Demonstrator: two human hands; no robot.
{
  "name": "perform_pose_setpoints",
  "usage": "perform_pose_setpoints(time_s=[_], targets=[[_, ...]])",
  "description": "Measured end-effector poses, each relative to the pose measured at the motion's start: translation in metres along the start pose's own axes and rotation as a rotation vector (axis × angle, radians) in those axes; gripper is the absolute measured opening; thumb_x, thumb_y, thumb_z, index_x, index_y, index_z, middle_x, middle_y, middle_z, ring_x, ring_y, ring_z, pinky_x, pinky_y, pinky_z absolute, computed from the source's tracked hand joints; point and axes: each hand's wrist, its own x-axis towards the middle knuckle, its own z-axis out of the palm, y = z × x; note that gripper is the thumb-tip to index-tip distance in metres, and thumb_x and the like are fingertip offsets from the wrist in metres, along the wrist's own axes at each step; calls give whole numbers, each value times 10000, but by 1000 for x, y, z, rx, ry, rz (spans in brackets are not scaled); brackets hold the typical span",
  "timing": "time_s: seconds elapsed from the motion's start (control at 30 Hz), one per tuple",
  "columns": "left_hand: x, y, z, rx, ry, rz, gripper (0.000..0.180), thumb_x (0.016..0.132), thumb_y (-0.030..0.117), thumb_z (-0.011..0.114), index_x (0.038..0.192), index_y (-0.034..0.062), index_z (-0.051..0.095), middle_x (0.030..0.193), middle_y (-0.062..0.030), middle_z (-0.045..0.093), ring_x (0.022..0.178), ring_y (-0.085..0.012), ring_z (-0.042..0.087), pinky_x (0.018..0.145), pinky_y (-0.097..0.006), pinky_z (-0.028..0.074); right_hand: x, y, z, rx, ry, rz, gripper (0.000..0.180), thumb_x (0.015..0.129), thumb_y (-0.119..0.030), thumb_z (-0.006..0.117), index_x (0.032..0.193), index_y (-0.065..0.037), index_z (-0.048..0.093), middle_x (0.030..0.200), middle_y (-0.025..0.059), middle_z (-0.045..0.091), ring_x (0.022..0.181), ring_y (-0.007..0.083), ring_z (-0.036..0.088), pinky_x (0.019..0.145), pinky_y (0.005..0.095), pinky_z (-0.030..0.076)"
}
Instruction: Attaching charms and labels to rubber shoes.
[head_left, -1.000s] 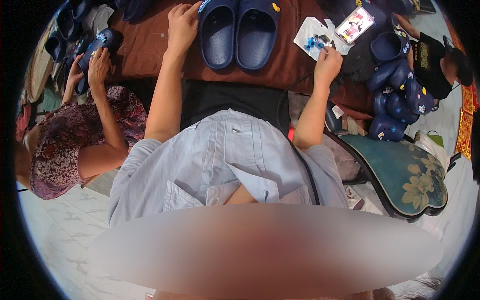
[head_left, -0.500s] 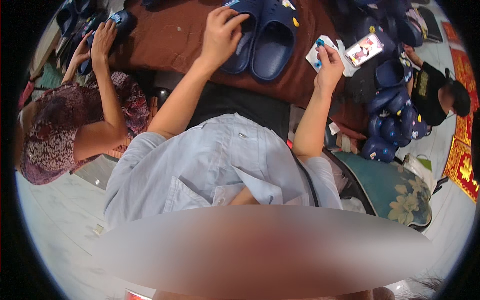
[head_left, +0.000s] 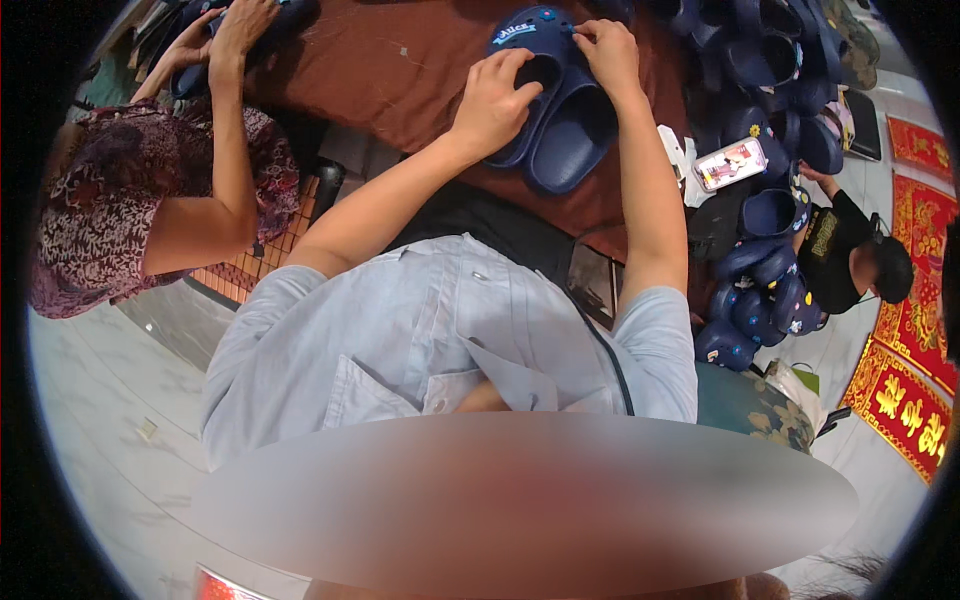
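Observation:
A pair of navy blue clogs stands side by side, toes away from me. The left clog [head_left: 545, 48] carries a light blue name charm [head_left: 514, 36] and a small blue charm on its toe. My left hand [head_left: 495, 105] is closed over this clog's foot opening, fingers curled at the rim. My right hand [head_left: 611, 58] pinches a small blue shoe charm [head_left: 571, 31] by the left clog's upper. The right clog [head_left: 572, 140] lies partly beneath my right hand and forearm, which hide its toe.
A brown cloth [head_left: 365, 75] covers the table. A lit phone [head_left: 730, 165] lies at the right beside white paper [head_left: 682, 160]. Many navy clogs [head_left: 755, 320] are heaped on the right. At the left, a person [head_left: 160, 200] handles another clog; a person in black [head_left: 840, 250] is at the right.
My right hand has moved from the white paper up and left to the clogs, bringing the small blue charm. My left hand stays at the left clog; the view has shifted.

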Motion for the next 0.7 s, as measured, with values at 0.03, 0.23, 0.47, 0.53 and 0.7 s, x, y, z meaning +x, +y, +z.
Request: perform_pose_setpoints(time_s=[0.03, 0.23, 0.47, 0.53, 0.7], targets=[[-1, -1, 0, 4, 4, -8, 302, 657, 21, 689, 948, 99, 706, 1254, -138, 545, 1187, -338, 511, 951, -461, 412, 2, -1, 2, 2, -6, -8, 166, 803, -194, 709, 918, -78, 742, 910, 109, 690, 918, 315, 624, 829, 435, 506], [-4, -1, -3, -16, -9, -25, 307, 646, 20, 698, 942, 100, 703, 1278, -138, 533, 1211, -330, 494, 971, -463, 397, 4, -3, 5, -78, -100, -82, 145, 801, -138, 711, 930, -77, 740, 928, 97, 690, 931, 296, 616, 833, 420, 513], [-2, 0, -4, -49, -11, -41, 304, 649, 18, 690, 941, 100, 703, 1277, -139, 532, 1212, -329, 492, 971, -465, 393, 4, -4, 0, -33, -169, -128, 152, 819, -89, 674, 954, -52, 734, 950, 112, 690, 958, 313, 616, 855, 417, 507], [-4, 0, -3, -59, -16, -45, 302, 647, 24, 693, 940, 98, 702, 1282, -139, 527, 1213, -329, 490, 975, -467, 389, 4, -9, -3, -41, -185, -135, 159, 821, -81, 667, 961, -52, 735, 955, 119, 689, 966, 317, 615, 861, 420, 505], [-3, 2, -3, -58, -7, -37, 302, 640, 27, 694, 935, 94, 697, 1282, -140, 525, 1210, -329, 490, 974, -467, 389, 7, -10, -10, -104, -262, -175, 214, 858, -71, 593, 1015, -55, 739, 996, 132, 683, 994, 332, 604, 873, 432, 498]])
